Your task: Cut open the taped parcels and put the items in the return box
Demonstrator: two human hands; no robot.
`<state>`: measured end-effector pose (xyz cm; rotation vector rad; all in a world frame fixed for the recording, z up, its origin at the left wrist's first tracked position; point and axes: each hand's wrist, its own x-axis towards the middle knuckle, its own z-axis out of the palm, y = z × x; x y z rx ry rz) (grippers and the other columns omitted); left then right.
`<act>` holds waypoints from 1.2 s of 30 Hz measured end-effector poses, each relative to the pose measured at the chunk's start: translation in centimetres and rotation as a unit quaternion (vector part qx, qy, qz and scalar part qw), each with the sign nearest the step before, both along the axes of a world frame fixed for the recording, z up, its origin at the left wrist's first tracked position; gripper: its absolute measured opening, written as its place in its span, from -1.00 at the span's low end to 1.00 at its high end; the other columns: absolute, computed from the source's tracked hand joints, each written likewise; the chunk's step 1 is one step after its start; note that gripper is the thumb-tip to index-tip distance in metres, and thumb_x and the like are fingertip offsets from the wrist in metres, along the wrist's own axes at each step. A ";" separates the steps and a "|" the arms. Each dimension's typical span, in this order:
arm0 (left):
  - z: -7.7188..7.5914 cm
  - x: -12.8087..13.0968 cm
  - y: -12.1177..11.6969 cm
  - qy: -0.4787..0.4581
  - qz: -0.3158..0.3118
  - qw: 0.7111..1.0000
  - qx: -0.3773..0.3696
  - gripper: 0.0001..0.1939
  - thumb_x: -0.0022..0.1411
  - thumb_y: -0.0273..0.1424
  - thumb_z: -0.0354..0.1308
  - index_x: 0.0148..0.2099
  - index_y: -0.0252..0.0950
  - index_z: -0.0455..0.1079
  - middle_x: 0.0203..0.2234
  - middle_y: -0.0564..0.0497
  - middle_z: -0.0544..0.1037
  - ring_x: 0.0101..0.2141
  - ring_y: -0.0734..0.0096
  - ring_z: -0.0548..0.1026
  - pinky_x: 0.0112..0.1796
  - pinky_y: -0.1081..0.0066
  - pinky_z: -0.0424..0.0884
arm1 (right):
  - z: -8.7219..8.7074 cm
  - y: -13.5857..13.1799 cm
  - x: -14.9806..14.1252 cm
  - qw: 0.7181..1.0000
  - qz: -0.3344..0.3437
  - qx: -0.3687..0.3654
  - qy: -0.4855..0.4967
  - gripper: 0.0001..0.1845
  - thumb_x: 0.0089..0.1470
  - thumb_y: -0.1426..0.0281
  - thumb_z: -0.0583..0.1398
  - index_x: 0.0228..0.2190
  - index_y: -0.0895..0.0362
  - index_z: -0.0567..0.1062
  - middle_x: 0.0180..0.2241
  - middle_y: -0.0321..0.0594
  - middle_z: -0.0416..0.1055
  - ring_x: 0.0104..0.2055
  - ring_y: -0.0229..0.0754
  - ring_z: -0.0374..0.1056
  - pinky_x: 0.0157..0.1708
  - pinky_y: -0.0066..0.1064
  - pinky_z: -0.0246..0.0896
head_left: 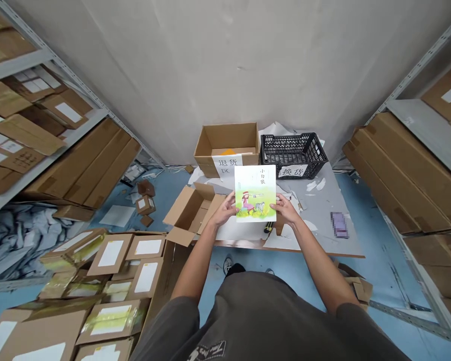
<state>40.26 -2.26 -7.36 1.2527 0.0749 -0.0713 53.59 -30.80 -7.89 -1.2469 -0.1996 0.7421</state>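
Note:
A thin picture book (pixel 255 193) with a white and green cover, a drawn child in a red hat and a small grey animal is held up over the table. My left hand (pixel 226 210) grips its left edge, and my right hand (pixel 285 208) grips its right edge. Behind the book stand an open cardboard box (pixel 206 165) with a paper label and a black plastic crate (pixel 317 163) with another label. To the left of my left hand, a smaller carton (pixel 184 213) stands with its flaps open. Below the book a yellow and black cutter (pixel 268 226) shows in part.
Torn white paper (pixel 315 184) lies on the grey table (pixel 334 200), with a blurred purple item (pixel 339 224) at its right. Labelled parcels (pixel 110 253) are piled at my left. Shelves with cartons (pixel 409 170) flank both sides. Small boxes (pixel 145 204) lie on the blue floor.

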 end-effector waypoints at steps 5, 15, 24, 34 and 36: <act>0.0 3.1 1.0 0.007 0.040 0.999 -0.014 0.22 0.14 -0.17 0.57 0.64 0.06 -0.07 0.40 -0.23 0.39 0.18 -0.10 0.57 0.05 0.09 0.57 | 1.1 1.3 4.9 0.999 0.031 -0.006 -0.010 -0.26 -0.20 0.12 0.60 0.00 -0.04 0.50 -0.12 -0.18 0.71 -0.12 0.10 0.65 -0.16 -0.12 0.58; -1.0 15.6 11.9 -0.018 0.057 0.998 -0.017 0.22 0.17 -0.17 0.54 0.65 0.01 -0.12 0.40 -0.26 0.38 0.13 -0.06 0.61 0.05 0.08 0.58 | 2.4 12.6 17.1 0.999 0.016 -0.029 -0.024 -0.25 -0.21 0.17 0.60 0.02 -0.05 0.50 -0.11 -0.20 0.71 -0.07 0.11 0.64 -0.14 -0.12 0.59; -2.7 29.9 22.5 -0.002 0.065 0.998 -0.018 0.19 0.16 -0.23 0.50 0.65 -0.02 -0.09 0.38 -0.21 0.42 0.08 0.05 0.62 0.01 0.19 0.58 | 0.1 23.6 29.8 0.998 -0.022 -0.031 -0.044 -0.22 -0.17 0.08 0.58 0.07 -0.07 0.51 -0.07 -0.20 0.70 -0.01 0.11 0.62 -0.05 -0.04 0.60; -5.3 35.8 26.2 0.039 0.240 0.959 0.148 -0.08 0.35 -0.07 0.38 0.60 -0.08 0.09 0.49 -0.17 0.25 0.48 -0.08 0.16 0.40 0.02 0.17 | -4.2 25.1 37.1 0.963 -0.111 -0.173 -0.174 -0.14 0.03 -0.12 0.43 0.25 0.01 0.51 0.11 -0.03 0.60 0.26 0.14 0.44 0.31 0.09 0.33; -5.0 34.8 25.9 0.015 0.253 0.957 0.140 -0.10 0.38 -0.03 0.34 0.60 -0.07 0.08 0.47 -0.17 0.29 0.45 -0.06 0.21 0.39 0.02 0.19 | -4.2 24.1 35.8 0.968 -0.092 -0.156 -0.177 -0.15 0.02 -0.11 0.45 0.26 -0.04 0.51 0.13 -0.06 0.59 0.28 0.13 0.43 0.36 0.09 0.26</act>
